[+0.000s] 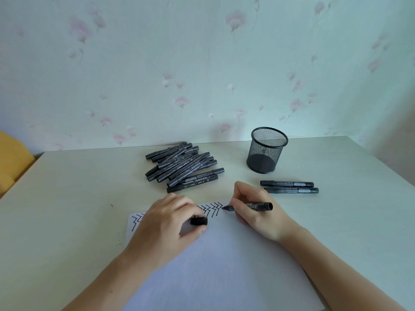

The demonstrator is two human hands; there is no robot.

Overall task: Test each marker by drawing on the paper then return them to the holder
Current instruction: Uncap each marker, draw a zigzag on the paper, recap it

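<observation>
A white sheet of paper [215,261] lies on the table in front of me, with a row of black zigzag marks [211,208] along its far edge. My right hand [253,212] grips an uncapped black marker [258,206], its tip touching the paper at the right end of the zigzags. My left hand [166,223] rests on the paper and pinches the marker's black cap [199,221]. A pile of several black markers [183,167] lies behind the paper. The black mesh holder [266,151] stands at the back right with nothing visible inside.
Two capped black markers [289,187] lie side by side on the table to the right of my right hand, in front of the holder. The pale table [67,198] ends at a floral-papered wall. A yellow object [11,162] sits beyond the table's left edge.
</observation>
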